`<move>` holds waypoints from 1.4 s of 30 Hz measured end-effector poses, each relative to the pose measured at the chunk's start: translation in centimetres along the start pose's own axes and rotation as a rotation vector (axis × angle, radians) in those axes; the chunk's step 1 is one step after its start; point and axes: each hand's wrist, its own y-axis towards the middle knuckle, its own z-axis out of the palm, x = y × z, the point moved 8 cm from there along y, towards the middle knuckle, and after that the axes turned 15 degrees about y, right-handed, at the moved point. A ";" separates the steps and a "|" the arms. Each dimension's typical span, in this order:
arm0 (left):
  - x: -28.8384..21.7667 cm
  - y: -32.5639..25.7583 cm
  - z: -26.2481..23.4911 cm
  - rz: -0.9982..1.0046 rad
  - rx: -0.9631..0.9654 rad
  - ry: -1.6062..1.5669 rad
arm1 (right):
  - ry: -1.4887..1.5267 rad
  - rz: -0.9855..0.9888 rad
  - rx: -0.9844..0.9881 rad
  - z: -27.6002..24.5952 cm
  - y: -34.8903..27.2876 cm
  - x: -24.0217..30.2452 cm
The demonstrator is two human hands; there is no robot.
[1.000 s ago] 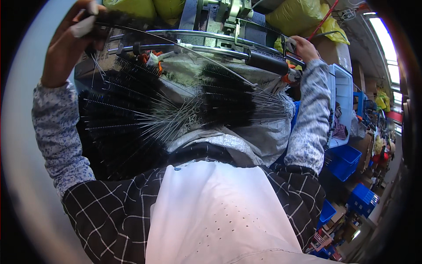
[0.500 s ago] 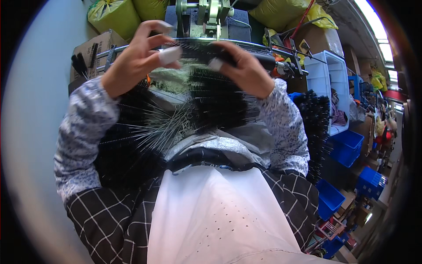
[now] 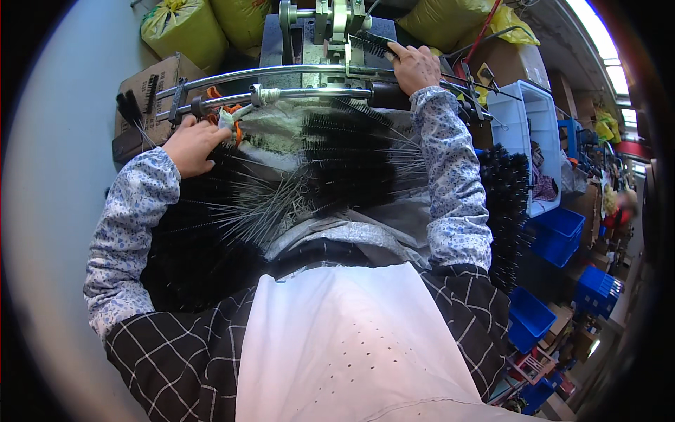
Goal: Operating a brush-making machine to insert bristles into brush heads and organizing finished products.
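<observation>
At the machine my right hand is closed on the end of a black bristle brush. The brush reaches left from my fingers toward the machine's metal head. By the left end of the front metal rail, my left hand has its thumb apart from the fingers and nothing visible in it. Its fingertips are beside an orange and white cloth. Below both hands lie piles of black wire brushes, their bare wire stems crossing in the middle over my lap.
Yellow sacks stand behind the machine. A cardboard box is at the left, with a few brushes upright in front of it. On the right are a white crate, more black brushes and blue bins.
My hands have parted. The right has moved up and right to the machine with the brush, while the left has dropped down and left to the rail's end.
</observation>
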 end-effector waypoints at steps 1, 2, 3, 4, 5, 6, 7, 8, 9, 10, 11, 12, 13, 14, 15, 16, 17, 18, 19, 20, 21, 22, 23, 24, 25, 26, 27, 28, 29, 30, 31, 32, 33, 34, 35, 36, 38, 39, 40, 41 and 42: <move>-0.2 0.0 0.1 0.002 0.000 -0.001 | 0.010 -0.018 0.003 0.1 -0.1 0.1; 0.0 -0.2 0.5 -0.055 0.043 -0.042 | 0.010 -0.018 0.004 0.1 -0.1 0.1; 0.2 -0.4 0.9 -0.114 0.087 -0.084 | 0.020 -0.040 -0.007 0.0 0.0 0.3; 0.1 -0.4 0.5 -0.112 0.088 -0.086 | 0.029 -0.059 -0.016 -0.1 -0.1 0.3; 0.2 -0.8 0.3 -0.138 0.169 -0.089 | 0.029 -0.059 -0.013 -0.1 -0.1 0.2; 0.5 -1.3 0.3 -0.166 0.250 -0.093 | 0.042 -0.073 -0.016 -0.2 -0.3 0.3; 0.7 -1.5 -0.1 -0.166 0.249 -0.094 | 0.052 -0.087 -0.023 -0.3 -0.3 0.4; 1.0 -1.9 0.0 -0.158 0.272 -0.091 | 0.052 -0.090 -0.023 -0.3 -0.3 0.4; 1.1 -2.3 -0.1 -0.150 0.296 -0.089 | 0.048 -0.088 -0.021 -0.2 -0.2 0.5; 1.4 -2.6 -0.6 -0.163 0.286 -0.071 | 0.045 -0.083 -0.019 -0.1 -0.2 0.5; 1.7 -3.1 -0.9 -0.164 0.286 -0.072 | 0.046 -0.084 -0.018 0.0 -0.1 0.5; 2.3 -3.8 -1.4 -0.208 0.238 -0.141 | 0.025 -0.088 0.012 0.3 0.2 0.4; 2.9 -4.3 -2.2 -0.245 0.186 -0.205 | -0.001 -0.085 0.037 0.4 0.4 0.0; 3.1 -5.0 -3.8 -0.235 0.057 -0.197 | -0.003 -0.080 0.036 0.8 1.0 -0.4; 3.4 -5.5 -4.8 -0.267 0.089 -0.238 | -0.061 -0.078 0.050 1.7 1.7 -1.0; 3.6 -6.1 -5.0 -0.303 0.146 -0.279 | -0.115 -0.079 0.065 2.6 2.4 -1.5; 3.7 -6.8 -5.0 -0.342 0.202 -0.320 | -0.114 -0.079 0.064 3.0 3.1 -1.9; 3.7 -7.2 -5.3 -0.340 0.201 -0.317 | -0.131 -0.085 0.100 3.7 3.6 -2.3; 3.6 -7.7 -5.1 -0.341 0.242 -0.344 | -0.149 -0.093 0.137 4.1 3.9 -2.5; 3.6 -8.0 -4.8 -0.339 0.281 -0.369 | -0.130 -0.070 0.159 4.3 4.0 -2.9; 3.8 -8.1 -4.8 -0.332 0.279 -0.366 | -0.134 -0.062 0.157 4.3 3.7 -3.5; 4.1 -8.2 -4.5 -0.331 0.281 -0.377 | -0.116 -0.091 0.052 3.2 3.2 -3.7; 4.4 -9.4 -4.4 -0.359 0.290 -0.392 | -0.079 -0.142 -0.054 2.0 2.9 -2.5; 4.6 -10.7 -4.5 -0.351 0.250 -0.449 | -0.119 -0.069 -0.012 1.5 2.6 -2.7; 4.7 -11.6 -4.3 -0.358 0.247 -0.455 | -0.106 0.066 0.010 0.8 2.0 -3.5; 4.8 -11.7 -4.8 -0.349 0.124 -0.622 | -0.117 0.146 0.003 0.4 1.0 -4.9; 5.0 -11.8 -5.6 -0.341 0.000 -0.790 | -0.126 0.224 -0.004 0.4 0.3 -6.3; 5.0 -11.8 -6.2 -0.332 0.045 -0.870 | -0.135 0.232 -0.005 0.5 0.0 -7.0; 5.3 -11.7 -6.0 -0.322 0.044 -0.870 | -0.008 0.241 -0.055 0.6 -0.1 -7.7; 6.0 -11.8 -6.6 -0.269 -0.082 -0.872 | 0.119 0.247 -0.104 0.6 -0.2 -8.3; 6.5 -12.1 -7.5 -0.228 -0.208 -0.872 | 0.121 0.243 -0.103 0.9 -0.1 -8.3; 6.9 -12.6 -8.4 -0.220 -0.320 -0.862 | 0.160 0.223 -0.135 1.0 0.0 -8.2; 7.0 -13.1 -9.4 -0.196 -0.420 -0.883 | 0.200 0.204 -0.167 1.0 0.1 -8.2; 7.2 -13.6 -10.4 -0.178 -0.512 -0.874 | 0.217 0.204 -0.173 0.9 0.0 -7.3; 7.4 -14.2 -11.4 -0.159 -0.603 -0.862 | 0.218 0.197 -0.168 0.9 0.1 -6.4; 8.1 -14.9 -11.7 -0.191 -0.627 -0.842 | 0.203 0.206 -0.167 0.9 0.2 -5.5; 9.1 -16.3 -12.2 -0.234 -0.698 -0.687 | 0.182 0.198 -0.166 1.2 0.5 -3.3; 9.2 -16.6 -12.1 -0.244 -0.699 -0.685 | 0.174 0.181 -0.181 1.5 0.7 -2.3; 9.3 -17.0 -12.4 -0.239 -0.769 -0.698 | 0.166 0.189 -0.151 1.8 0.9 -0.8; 9.3 -17.1 -12.9 -0.224 -0.840 -0.710 | 0.154 0.203 -0.125 1.9 1.0 0.5; 9.1 -17.1 -13.2 -0.217 -0.831 -0.668 | 0.154 0.197 -0.140 2.3 1.2 1.5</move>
